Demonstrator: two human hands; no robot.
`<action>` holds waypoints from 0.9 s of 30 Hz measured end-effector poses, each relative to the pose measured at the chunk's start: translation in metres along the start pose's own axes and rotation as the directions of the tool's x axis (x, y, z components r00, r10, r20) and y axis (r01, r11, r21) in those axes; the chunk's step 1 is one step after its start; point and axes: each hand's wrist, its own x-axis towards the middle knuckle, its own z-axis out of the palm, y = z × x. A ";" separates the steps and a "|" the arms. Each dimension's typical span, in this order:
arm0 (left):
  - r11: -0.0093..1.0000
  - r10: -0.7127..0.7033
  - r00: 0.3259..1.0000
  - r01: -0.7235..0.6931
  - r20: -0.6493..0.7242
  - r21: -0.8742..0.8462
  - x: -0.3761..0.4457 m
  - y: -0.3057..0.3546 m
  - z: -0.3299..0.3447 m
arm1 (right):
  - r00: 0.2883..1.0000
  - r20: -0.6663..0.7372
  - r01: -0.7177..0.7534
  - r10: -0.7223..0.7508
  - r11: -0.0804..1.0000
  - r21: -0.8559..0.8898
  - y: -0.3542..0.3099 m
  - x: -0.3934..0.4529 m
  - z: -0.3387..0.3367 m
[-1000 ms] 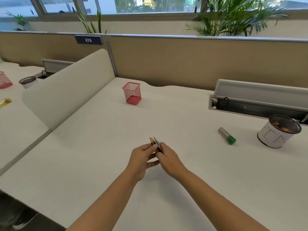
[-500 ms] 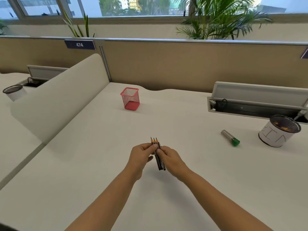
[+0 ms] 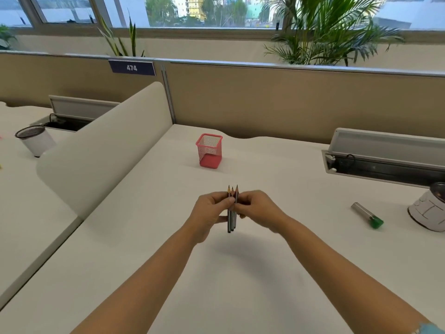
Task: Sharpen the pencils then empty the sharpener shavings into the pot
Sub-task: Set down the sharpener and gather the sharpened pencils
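Both hands meet mid-bench: left hand [image 3: 212,208] and right hand [image 3: 256,207] each pinch the bundle of three pencils [image 3: 232,213] between curled fingers and thumb, one hand on either side. I read the pencils as upright, sharpened tips up and side by side, blunt ends hanging below the hands and clear of the white bench [image 3: 240,285], shadow under them. Sharpener [image 3: 366,215], metal tube with a green cap, lies on its side on the bench well to the right of the hands, touching nothing. Just beyond it at the right frame edge sits the white pot [image 3: 427,213] with a dark mesh rim, partly cut off, so I can't see inside it. Red mesh pen holder [image 3: 209,150] stands upright farther back, roughly in line with the pencils, and looks empty. Open cable tray [image 3: 385,162] runs along the back right with its lid raised. Curved white divider [image 3: 103,150] splits this bench from the next one on the left, where a second white pot [image 3: 36,141] stands. Tan partition behind carries a label reading 474 [image 3: 131,68].
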 end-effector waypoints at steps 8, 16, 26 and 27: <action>0.788 0.086 0.983 0.031 -0.160 0.615 0.054 -0.048 -0.044 | 0.965 -0.261 0.016 -0.025 0.999 -0.036 -0.027 0.087 -0.007; 0.188 0.145 0.987 -0.091 0.064 0.978 0.084 -0.110 -0.073 | 0.887 -0.455 0.119 -0.078 0.991 0.061 -0.051 0.193 -0.023; 0.197 0.203 0.972 -0.158 0.117 0.968 0.118 -0.111 -0.073 | 0.956 -0.293 -0.145 0.020 0.898 -0.414 -0.050 0.298 -0.008; 0.193 0.208 0.971 -0.159 0.118 0.968 0.120 -0.111 -0.072 | 0.959 -0.279 -0.173 0.041 0.868 -0.465 -0.049 0.303 -0.005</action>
